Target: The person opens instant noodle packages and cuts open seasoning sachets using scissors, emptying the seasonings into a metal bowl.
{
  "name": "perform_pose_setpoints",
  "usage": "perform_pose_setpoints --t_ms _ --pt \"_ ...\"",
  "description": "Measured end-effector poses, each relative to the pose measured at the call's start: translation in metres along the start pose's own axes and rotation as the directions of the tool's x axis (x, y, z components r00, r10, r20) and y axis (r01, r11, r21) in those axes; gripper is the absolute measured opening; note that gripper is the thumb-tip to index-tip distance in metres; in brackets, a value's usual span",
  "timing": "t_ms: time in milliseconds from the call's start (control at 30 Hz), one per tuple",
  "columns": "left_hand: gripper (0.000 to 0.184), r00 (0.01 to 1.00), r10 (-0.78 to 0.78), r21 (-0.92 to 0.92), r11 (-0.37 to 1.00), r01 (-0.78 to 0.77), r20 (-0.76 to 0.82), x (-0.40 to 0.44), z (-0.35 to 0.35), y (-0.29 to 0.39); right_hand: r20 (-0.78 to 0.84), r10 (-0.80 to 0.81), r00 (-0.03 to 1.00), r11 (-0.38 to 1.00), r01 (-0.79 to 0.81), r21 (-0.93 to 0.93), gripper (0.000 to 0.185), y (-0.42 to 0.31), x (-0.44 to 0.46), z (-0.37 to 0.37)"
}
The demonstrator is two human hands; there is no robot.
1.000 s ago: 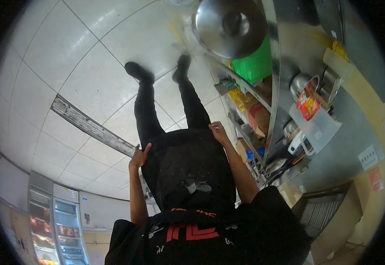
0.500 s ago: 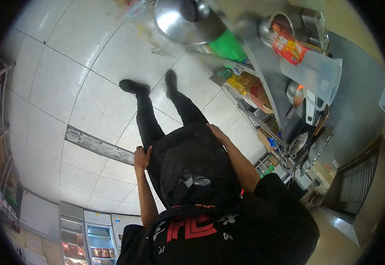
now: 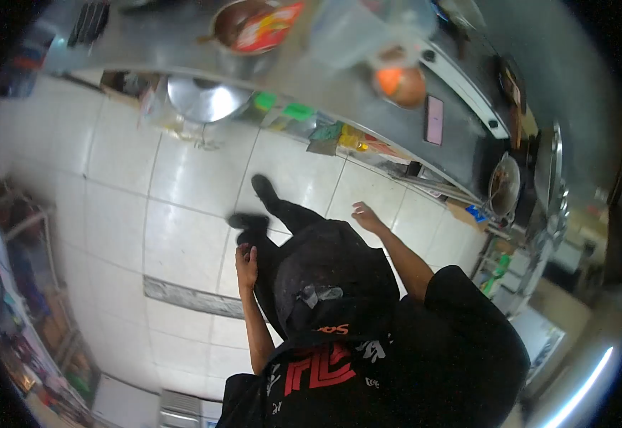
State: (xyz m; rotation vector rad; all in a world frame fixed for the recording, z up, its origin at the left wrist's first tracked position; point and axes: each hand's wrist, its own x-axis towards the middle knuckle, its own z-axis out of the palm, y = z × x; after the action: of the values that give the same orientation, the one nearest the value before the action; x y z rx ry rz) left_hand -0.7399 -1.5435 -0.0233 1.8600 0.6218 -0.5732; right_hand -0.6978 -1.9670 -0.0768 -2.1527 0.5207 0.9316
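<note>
My left hand (image 3: 247, 265) hangs beside my left thigh, fingers loosely bent and apart, holding nothing. Out to the other side, my right hand (image 3: 368, 217) is in the air over the floor, its fingers apart with nothing in them. Between the hands is my black apron (image 3: 339, 260), with a crumpled greyish piece of material (image 3: 319, 294) on its front. The steel counter (image 3: 318, 89) is the nearest furniture to my right hand, which does not touch it.
On the counter are a pot (image 3: 243, 60) with a red packet (image 3: 271, 28), a blurred clear plastic container (image 3: 350, 32), a round bowl (image 3: 407, 89), a pink-screened phone (image 3: 434, 121) and a wok (image 3: 503, 187). Below stands a large metal lid (image 3: 207, 100). A grate (image 3: 193, 297) crosses the tiled floor.
My view has turned, so the counter now spans the top. Both hands have come away from the apron and thigh. My feet have stepped. The phone has come into view.
</note>
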Motion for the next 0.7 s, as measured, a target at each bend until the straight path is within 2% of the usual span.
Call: perform_pose_setpoints --t_ms 67,100,133,200,233,267,300,333,400,467,500,533,567,600,633,667,700 --pt "0.041 0.996 -0.083 -0.166 0.983 0.08 -0.012 0.001 0.004 0.017 -0.157 -0.003 0.988 0.998 -0.007 -0.067 0.047 0.041 0.006 -0.02" --pt "0.039 0.996 0.076 -0.102 0.992 -0.079 -0.036 0.011 0.01 0.0 -0.229 -0.044 0.972 0.994 0.019 -0.111 0.049 0.072 0.015 -0.032" --pt "0.039 0.991 0.128 -0.033 0.991 -0.129 -0.035 0.011 0.011 0.008 -0.305 -0.067 0.95 0.989 0.023 -0.145 0.052 0.098 0.025 -0.033" --pt "0.039 0.994 0.087 -0.102 0.991 -0.081 0.06 0.03 0.017 -0.002 -0.292 0.144 0.945 0.969 -0.195 -0.152 0.067 0.103 0.022 -0.064" --pt "0.038 0.992 0.067 -0.148 0.988 -0.051 0.105 0.027 0.022 0.007 -0.337 0.172 0.926 0.967 -0.225 -0.123 0.073 0.119 0.035 -0.074" --pt "0.038 0.98 0.142 -0.169 0.979 -0.117 0.141 0.03 0.028 0.001 -0.376 0.187 0.908 0.962 -0.246 -0.115 0.079 0.135 0.045 -0.081" --pt "0.037 0.988 0.111 -0.114 0.989 -0.099 0.11 0.034 0.04 -0.004 -0.397 0.189 0.898 0.968 -0.239 -0.08 0.081 0.133 0.045 -0.098" --pt "0.042 0.984 0.097 0.008 0.995 -0.099 0.146 0.047 0.046 -0.032 -0.411 0.179 0.894 0.973 -0.222 -0.059 0.083 0.127 0.047 -0.116" --pt "0.038 0.986 0.157 0.077 0.984 -0.161 0.058 0.032 0.07 -0.085 -0.59 -0.246 0.769 0.932 0.022 -0.361 0.078 0.151 0.08 -0.144" --pt "0.035 0.985 0.068 -0.105 0.991 -0.086 -0.159 -0.028 0.114 -0.101 -0.496 -0.229 0.837 0.972 0.165 -0.17 0.072 0.126 0.079 -0.187" --pt "0.038 0.987 -0.058 -0.144 0.989 0.036 -0.152 -0.068 0.134 -0.099 -0.508 -0.246 0.825 0.96 0.136 -0.244 0.067 0.125 0.083 -0.193" --pt "0.041 0.977 -0.126 -0.229 0.97 0.085 -0.17 -0.105 0.156 -0.119 -0.532 -0.29 0.796 0.937 0.122 -0.328 0.063 0.123 0.1 -0.205" --pt "0.041 0.963 -0.213 -0.282 0.946 0.16 -0.167 -0.138 0.181 -0.144 -0.5 -0.306 0.81 0.924 0.126 -0.361 0.063 0.132 0.127 -0.214" --pt "0.042 0.942 -0.299 -0.339 0.911 0.234 -0.153 -0.174 0.214 -0.169 -0.434 -0.282 0.856 0.81 -0.03 -0.585 0.064 0.149 0.153 -0.226" --pt "0.041 0.93 -0.353 -0.322 0.896 0.305 -0.104 -0.206 0.246 -0.207 -0.381 -0.243 0.892 0.62 -0.16 -0.768 0.065 0.166 0.174 -0.231" --pt "0.04 0.912 -0.408 -0.297 0.878 0.376 -0.05 -0.239 0.274 -0.24 -0.35 -0.244 0.905 0.589 -0.148 -0.794 0.065 0.18 0.18 -0.235" --pt "0.04 0.894 -0.447 -0.317 0.854 0.412 -0.044 -0.262 0.3 -0.247 -0.245 -0.243 0.939 0.723 0.006 -0.691 0.07 0.186 0.185 -0.243"
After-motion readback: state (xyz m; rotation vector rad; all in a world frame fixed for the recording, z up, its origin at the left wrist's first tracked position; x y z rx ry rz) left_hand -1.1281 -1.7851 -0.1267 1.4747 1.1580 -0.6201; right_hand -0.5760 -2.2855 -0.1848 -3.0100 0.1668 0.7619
